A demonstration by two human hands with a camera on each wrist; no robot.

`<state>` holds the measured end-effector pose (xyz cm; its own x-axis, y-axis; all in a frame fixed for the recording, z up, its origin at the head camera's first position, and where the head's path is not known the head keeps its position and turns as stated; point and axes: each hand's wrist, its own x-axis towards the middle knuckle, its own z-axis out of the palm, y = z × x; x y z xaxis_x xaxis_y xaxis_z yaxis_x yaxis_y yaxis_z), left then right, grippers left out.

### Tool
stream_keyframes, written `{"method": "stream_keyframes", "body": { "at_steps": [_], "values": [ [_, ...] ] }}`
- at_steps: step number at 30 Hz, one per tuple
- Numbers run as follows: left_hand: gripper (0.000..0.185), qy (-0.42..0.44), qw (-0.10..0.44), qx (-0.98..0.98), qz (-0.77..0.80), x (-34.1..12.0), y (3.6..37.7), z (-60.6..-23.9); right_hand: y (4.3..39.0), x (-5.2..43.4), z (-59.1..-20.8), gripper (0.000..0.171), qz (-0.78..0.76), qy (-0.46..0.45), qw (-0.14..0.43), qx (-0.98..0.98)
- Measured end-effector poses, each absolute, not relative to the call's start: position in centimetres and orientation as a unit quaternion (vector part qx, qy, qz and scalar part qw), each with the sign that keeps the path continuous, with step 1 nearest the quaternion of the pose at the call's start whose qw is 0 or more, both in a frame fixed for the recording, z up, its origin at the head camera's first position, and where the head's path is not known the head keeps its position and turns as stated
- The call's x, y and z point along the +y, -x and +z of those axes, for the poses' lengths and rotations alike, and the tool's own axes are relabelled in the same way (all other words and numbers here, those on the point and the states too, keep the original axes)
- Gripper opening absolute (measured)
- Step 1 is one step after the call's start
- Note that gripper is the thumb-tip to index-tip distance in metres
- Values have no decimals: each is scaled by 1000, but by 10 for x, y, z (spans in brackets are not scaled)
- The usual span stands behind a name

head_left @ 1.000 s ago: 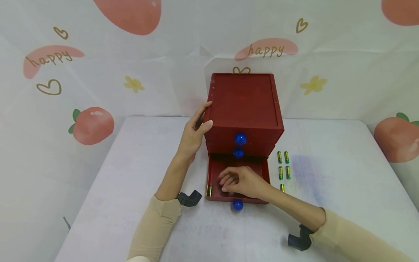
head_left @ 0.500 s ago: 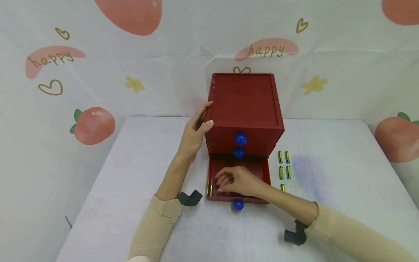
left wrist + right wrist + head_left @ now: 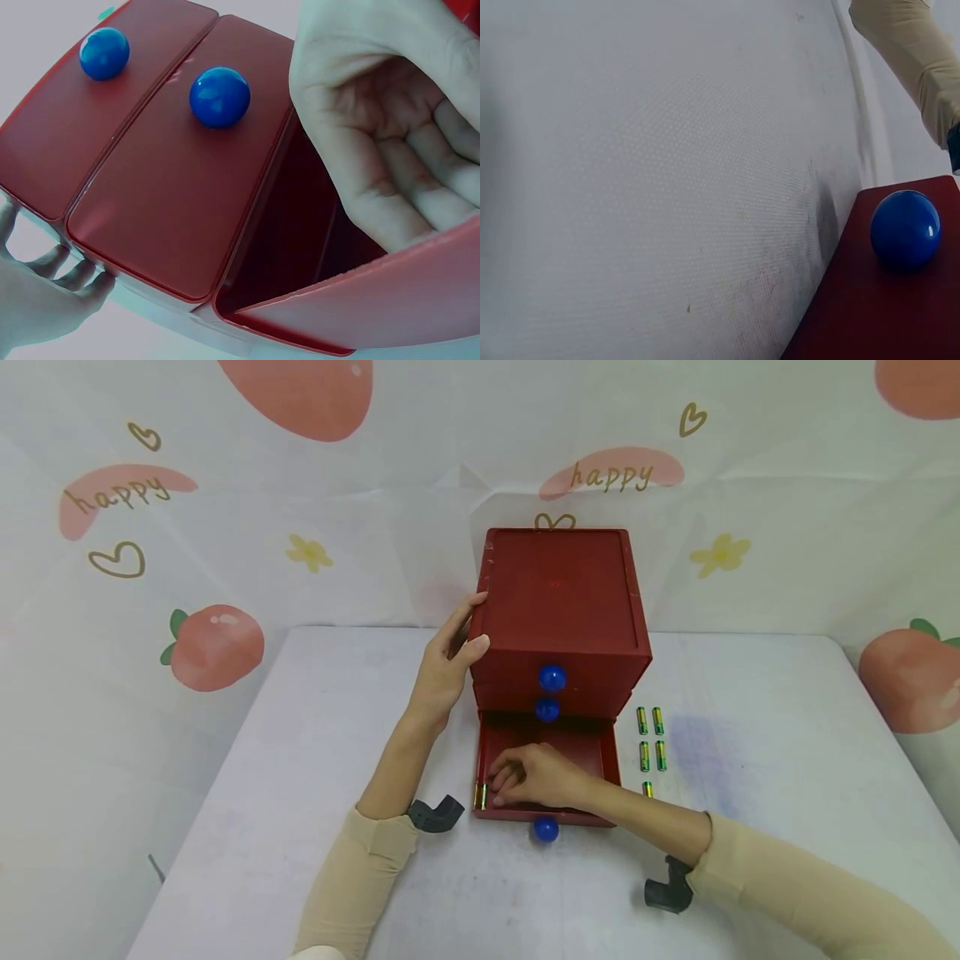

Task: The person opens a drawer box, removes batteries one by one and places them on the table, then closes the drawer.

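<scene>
A red drawer cabinet (image 3: 558, 593) stands at the table's back, its bottom drawer (image 3: 585, 752) pulled out. My left hand (image 3: 441, 672) rests against the cabinet's left side, thumb at the top edge; the left wrist view shows its fingertips on the side wall. Inside the drawer, my right hand (image 3: 543, 777) has its fingers curled near the left wall, close to two green-and-gold batteries (image 3: 480, 796) in the front left corner. Its fingertips are hidden, so whether they pinch anything does not show. The right wrist view shows a drawer front with a blue knob (image 3: 905, 229), not the right hand.
Several more batteries (image 3: 644, 756) lie in rows on the white table (image 3: 772, 793), right of the drawer. Two blue knobs (image 3: 552, 677) mark the shut upper drawers. A printed cloth (image 3: 420, 468) hangs behind. Dark curved mounts (image 3: 437, 814) sit at both wrists.
My right hand has slid left inside the drawer, towards the two batteries in the corner. The left hand keeps its place on the cabinet.
</scene>
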<state>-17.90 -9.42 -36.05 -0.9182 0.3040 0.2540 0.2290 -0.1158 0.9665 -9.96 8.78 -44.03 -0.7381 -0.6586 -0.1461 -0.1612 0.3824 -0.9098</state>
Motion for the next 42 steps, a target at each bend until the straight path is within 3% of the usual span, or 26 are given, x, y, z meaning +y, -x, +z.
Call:
{"method": "stream_keyframes", "body": {
  "at_steps": [13,22,31,42],
  "values": [
    [53,-197,22,664,721,-92,178,-358,105,81,-441,30,-452,267,246,815],
    [53,-194,25,662,723,-91,178,-359,103,71,-443,25,-398,281,212,847],
    [53,-191,21,664,722,-93,179,-362,102,64,-446,27,-361,303,165,866],
    [54,-187,23,663,724,-91,178,-359,101,61,-443,33,-336,296,158,880]
  ]
}}
